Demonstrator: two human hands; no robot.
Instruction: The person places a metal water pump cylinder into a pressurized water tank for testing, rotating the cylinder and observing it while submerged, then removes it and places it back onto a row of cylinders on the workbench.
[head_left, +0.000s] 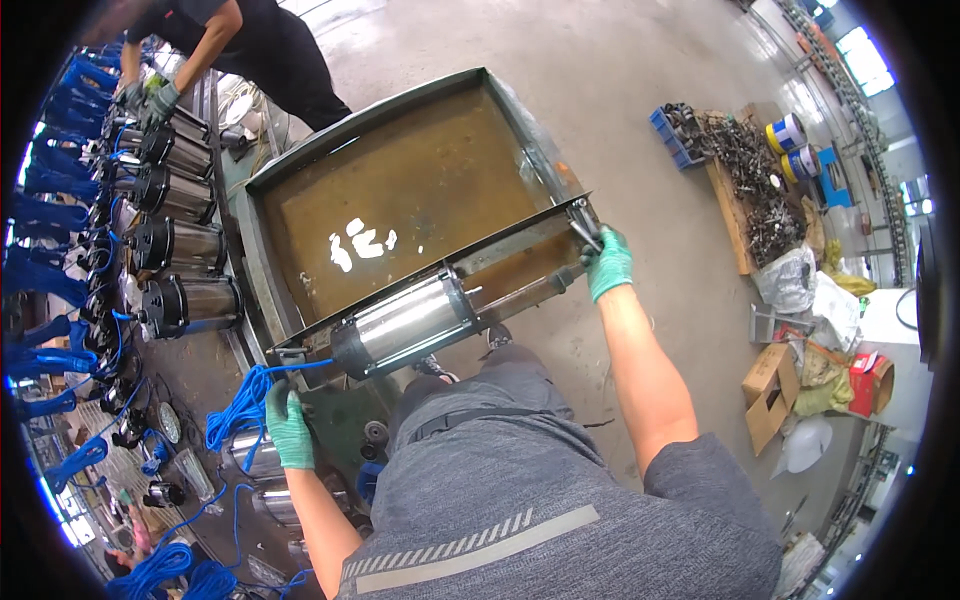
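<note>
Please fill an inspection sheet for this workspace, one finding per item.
Surface: rusty green metal tank holding brown water.
Job's things: shiny steel cylindrical pump lying on a metal rail frame at the tank's near edge.
Clutter: pile of dark metal parts, cardboard boxes.
Hands: left hand, green-gloved, at the frame's end; right hand gripping the frame.
Cables: blue coiled cord.
Surroundings: row of similar pumps; co-worker.

Green knit glove on left hand (289, 428), matching green glove on right hand (609, 263), bare forearms, grey short-sleeved shirt with pale reflective stripes
</note>
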